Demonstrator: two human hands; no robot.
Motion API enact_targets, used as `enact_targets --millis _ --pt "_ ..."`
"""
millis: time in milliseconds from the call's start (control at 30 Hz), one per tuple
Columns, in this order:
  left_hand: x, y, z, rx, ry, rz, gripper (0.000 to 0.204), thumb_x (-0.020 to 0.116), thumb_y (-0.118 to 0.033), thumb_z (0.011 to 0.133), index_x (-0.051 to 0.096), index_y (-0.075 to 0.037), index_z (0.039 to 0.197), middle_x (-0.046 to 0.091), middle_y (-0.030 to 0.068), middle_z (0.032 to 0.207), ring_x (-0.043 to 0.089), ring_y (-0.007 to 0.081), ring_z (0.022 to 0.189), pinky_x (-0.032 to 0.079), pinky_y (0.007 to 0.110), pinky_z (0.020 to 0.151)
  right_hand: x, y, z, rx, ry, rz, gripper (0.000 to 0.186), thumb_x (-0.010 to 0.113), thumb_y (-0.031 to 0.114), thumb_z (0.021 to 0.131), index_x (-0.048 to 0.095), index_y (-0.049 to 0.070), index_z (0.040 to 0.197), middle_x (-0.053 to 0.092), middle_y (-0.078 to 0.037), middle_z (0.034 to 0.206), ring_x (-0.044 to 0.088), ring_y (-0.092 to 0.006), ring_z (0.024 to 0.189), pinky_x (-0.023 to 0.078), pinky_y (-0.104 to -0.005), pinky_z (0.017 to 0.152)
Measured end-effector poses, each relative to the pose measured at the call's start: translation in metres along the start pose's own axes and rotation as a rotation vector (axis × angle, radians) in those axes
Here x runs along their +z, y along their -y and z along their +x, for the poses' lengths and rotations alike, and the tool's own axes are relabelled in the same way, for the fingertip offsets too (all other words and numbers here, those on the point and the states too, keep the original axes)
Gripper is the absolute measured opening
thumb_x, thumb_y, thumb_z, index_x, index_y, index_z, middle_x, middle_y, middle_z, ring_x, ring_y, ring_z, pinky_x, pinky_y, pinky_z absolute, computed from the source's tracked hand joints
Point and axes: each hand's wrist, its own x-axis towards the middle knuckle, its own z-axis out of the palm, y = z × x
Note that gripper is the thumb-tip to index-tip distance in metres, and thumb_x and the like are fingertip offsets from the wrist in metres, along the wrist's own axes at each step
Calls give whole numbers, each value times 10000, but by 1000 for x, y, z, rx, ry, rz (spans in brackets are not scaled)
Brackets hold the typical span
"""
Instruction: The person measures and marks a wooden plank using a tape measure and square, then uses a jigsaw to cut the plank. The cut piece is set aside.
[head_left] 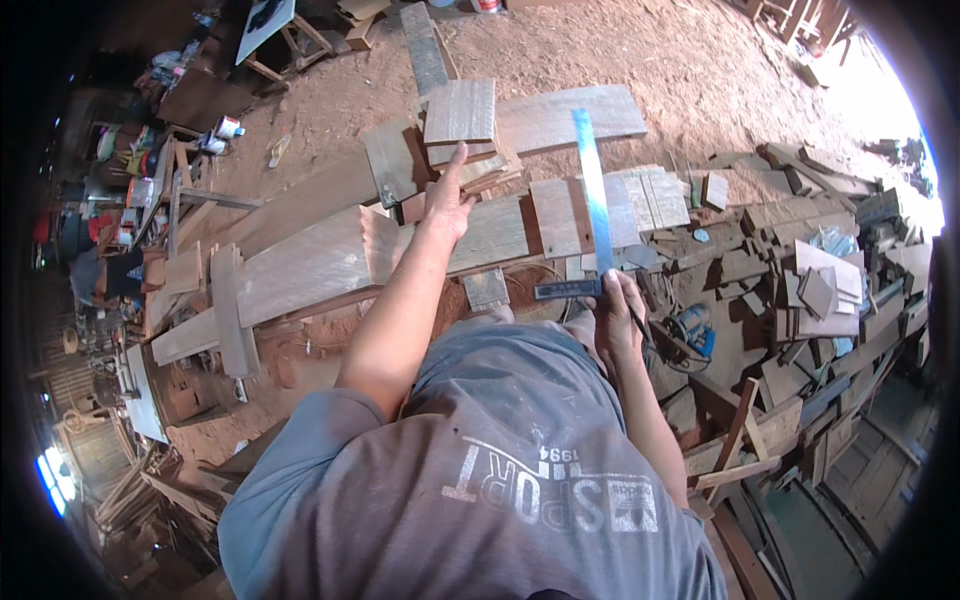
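My right hand (618,318) is closed around the corner of a try square (593,190). Its shiny blade points away from me, over the boards, and its dark stock (566,289) lies crosswise in front of my body. A thin dark stick, perhaps a pencil, (638,322) shows by the same hand. My left hand (449,205) has its fingers stretched out at the near edge of a small stack of short boards, topped by a square-cut board (460,112). Whether it touches the stack I cannot tell. Short wood pieces (562,217) lie under the blade.
Long planks (303,268) run left across the work area. A wide board (570,118) lies behind the stack. Offcuts (825,290) are piled at right, near a blue power tool (695,328). Sawdust covers the ground (600,45) beyond. Cluttered shelves and cans stand far left.
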Motion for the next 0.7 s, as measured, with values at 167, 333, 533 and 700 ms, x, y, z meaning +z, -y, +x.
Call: enact_targets --millis 167,333,533,700 --pt "-12 34 -101 538 -7 565 832 894 -558 891 536 33 1355 544 173 1361 558 297 1252 468 454 1075 10 -1 11 76 37 -31 388 745 314 1087 713 -20 1281 702 -70 1110 669 -140 959 583 -283 803" --pt "13 48 -142 1316 841 1427 696 944 -447 821 649 -154 1379 540 185 1528 450 458 1505 356 577 1285 14 -10 27 82 58 65 314 772 228 1068 732 -28 1243 718 -69 1026 656 -128 854 526 -257 731" --pt "29 62 -112 1186 932 1503 711 935 -279 781 639 -167 1418 480 204 1634 326 511 1601 267 660 1338 16 -13 39 148 74 43 144 769 194 1073 719 65 1111 690 -2 943 635 -96 800 516 -250 702" --pt "21 80 -101 1242 904 1359 618 871 -162 797 682 -123 1384 496 217 1640 339 497 1610 253 669 1341 15 -9 42 186 95 165 250 792 244 1053 710 37 1165 700 -39 961 678 -124 842 553 -274 743"
